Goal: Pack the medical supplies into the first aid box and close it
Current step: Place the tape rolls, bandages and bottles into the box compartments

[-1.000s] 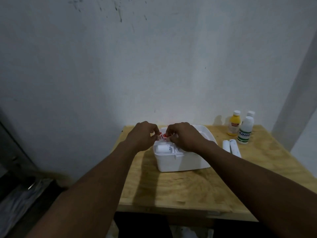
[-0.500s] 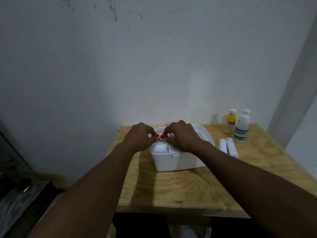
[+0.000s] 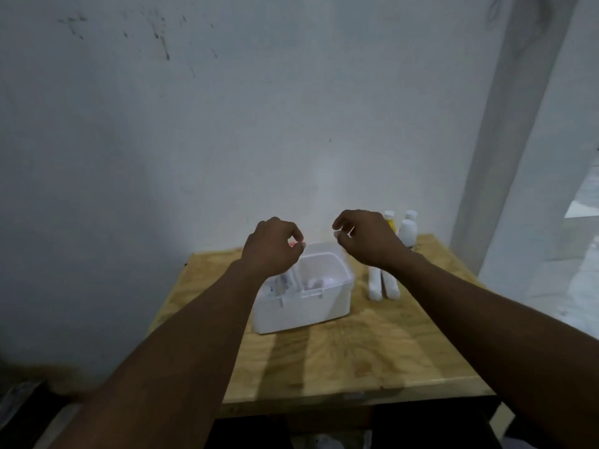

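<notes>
White plastic first aid box (image 3: 303,299) sits open w/o lid, just below my left hand (image 3: 270,247), which pinches something small & red, can't tell what. Right hand (image 3: 366,238) hovers loosely curled, empty. Mid-packing, I judge: bottles (image 3: 406,231) & tubes (image 3: 382,283) right of that hand need grabbing next.
</notes>
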### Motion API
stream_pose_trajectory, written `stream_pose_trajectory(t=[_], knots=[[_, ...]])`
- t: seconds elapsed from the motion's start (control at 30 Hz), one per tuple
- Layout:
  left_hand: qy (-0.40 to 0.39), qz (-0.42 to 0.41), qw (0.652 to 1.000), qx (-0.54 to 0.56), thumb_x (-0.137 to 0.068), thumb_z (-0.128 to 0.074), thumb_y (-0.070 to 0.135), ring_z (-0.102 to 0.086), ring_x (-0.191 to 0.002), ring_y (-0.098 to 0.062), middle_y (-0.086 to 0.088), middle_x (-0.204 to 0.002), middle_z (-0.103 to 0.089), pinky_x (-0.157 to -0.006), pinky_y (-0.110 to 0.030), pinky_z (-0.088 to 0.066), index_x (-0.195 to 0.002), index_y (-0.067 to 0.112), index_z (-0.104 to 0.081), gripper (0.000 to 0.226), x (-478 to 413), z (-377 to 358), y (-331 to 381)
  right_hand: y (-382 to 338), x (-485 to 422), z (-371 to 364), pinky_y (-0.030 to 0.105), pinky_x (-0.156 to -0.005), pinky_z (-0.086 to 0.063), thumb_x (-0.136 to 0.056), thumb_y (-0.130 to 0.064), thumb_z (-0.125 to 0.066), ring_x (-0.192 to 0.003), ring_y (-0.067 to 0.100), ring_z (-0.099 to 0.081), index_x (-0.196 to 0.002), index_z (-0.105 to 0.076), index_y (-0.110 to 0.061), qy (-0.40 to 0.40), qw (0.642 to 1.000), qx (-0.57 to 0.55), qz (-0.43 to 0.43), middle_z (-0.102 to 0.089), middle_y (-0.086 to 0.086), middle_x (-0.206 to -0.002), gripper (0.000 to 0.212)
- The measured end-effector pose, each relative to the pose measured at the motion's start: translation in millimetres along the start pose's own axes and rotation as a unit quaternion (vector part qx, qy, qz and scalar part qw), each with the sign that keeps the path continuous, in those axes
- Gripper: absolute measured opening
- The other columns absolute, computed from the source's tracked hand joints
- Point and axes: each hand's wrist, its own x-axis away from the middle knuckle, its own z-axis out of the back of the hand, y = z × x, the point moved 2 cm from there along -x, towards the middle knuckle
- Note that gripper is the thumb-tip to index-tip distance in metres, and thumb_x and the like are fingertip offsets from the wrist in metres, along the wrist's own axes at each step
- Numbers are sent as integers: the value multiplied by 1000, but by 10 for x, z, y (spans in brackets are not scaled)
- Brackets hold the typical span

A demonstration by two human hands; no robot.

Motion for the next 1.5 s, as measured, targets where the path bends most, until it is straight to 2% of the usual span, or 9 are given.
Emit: stream_pose_trajectory(t=[0.27,0.37,0.63,0.8,0.97,1.13,1.33,1.43,1.5], knots=[[-77,-77,993,-36,-89,-66,43,-62,-110,-19,6,-114,-69,-97,-39,-46,-108,28,-72,25,-244,-481,711,765,234,345,35,-78,-55,-82,-19,-60,-84,21,-67,-93,-72,-18,-6,990,15,-137,-70,-1,-88,17],[-120,-86,986,-75,-87,-66,45,-62,-111,-19,8,-113,-69,-97,-39,-43,-107,31,-70,25,-341,-684,904,1008,316,328,38,-78,-56,-83,-23,-63,-88,24,-66,-92,-72,-19,-21,985,22,-171,-72,5,-97,14],[-223,-104,946,-210,-89,-66,38,-56,-120,-23,-2,-127,-62,-102,-43,-35,-125,25,-57,39,-534,-1169,1153,1268,465,14,31,-71,-49,-79,-37,-74,-82,16,-60,-96,-66,-20,-121,978,19,-170,-61,-3,-87,25],[-288,-82,929,-216,-87,-72,38,-52,-127,-25,-3,-133,-59,-107,-47,-31,-133,22,-54,51,-621,-1335,1188,1352,557,-175,25,-59,-40,-78,-39,-72,-80,16,-59,-103,-59,-21,-141,975,16,-169,-59,-4,-84,34],[-274,-76,933,-221,-92,-65,39,-57,-115,-25,-1,-114,-61,-101,-47,-35,-122,20,-56,37,-700,-1389,1225,1376,555,-142,30,-69,-49,-90,-35,-60,-85,21,-64,-112,-59,-16,-118,980,13,-162,-69,6,-97,29],[-241,-59,943,-222,-90,-67,36,-60,-106,-25,0,-94,-50,-98,-46,-40,-118,18,-53,36,-725,-1488,1269,1458,588,-75,29,-70,-44,-92,-38,-58,-89,19,-59,-115,-59,-18,-110,980,47,-158,-66,6,-108,30],[-243,-32,956,-159,-87,-67,33,-57,-94,-24,-2,-96,-51,-94,-43,-48,-113,16,-51,35,-729,-1544,1290,1493,653,-62,32,-70,-50,-90,-38,-60,-89,20,-62,-110,-62,-14,-89,980,70,-165,-67,5,-104,31],[-239,-21,965,-104,-84,-70,29,-57,-89,-25,-8,-106,-61,-75,-35,-50,-114,11,-56,38,-806,-1447,1295,1480,604,32,32,-70,-50,-86,-34,-65,-87,19,-61,-107,-65,-14,-71,982,61,-163,-68,5,-105,29],[-206,-16,977,-53,-80,-72,29,-60,-91,-25,-10,-113,-66,-73,-32,-49,-113,11,-63,40,-862,-1283,1289,1415,520,163,32,-72,-51,-83,-30,-67,-85,20,-61,-104,-67,-13,-27,988,38,-149,-68,8,-104,27]])
